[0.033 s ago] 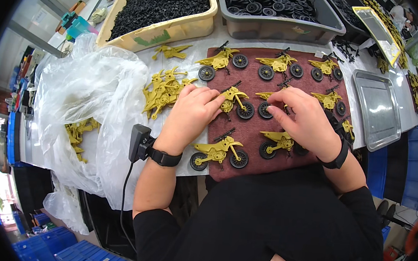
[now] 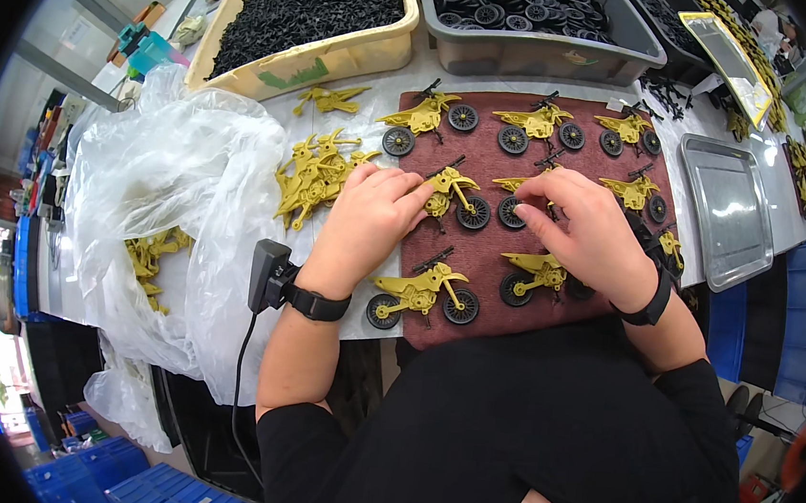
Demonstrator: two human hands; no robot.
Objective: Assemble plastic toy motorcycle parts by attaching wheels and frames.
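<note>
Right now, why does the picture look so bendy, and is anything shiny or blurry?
In the head view, the fisheye lens bends straight edges and leaves the corners black; in the same view, glare whitens parts of the tray and bag, and the left hand and right hand look fairly sharp.

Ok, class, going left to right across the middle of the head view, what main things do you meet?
Plastic bag → yellow pile → left hand → black wheel → right hand → metal tray.
</note>
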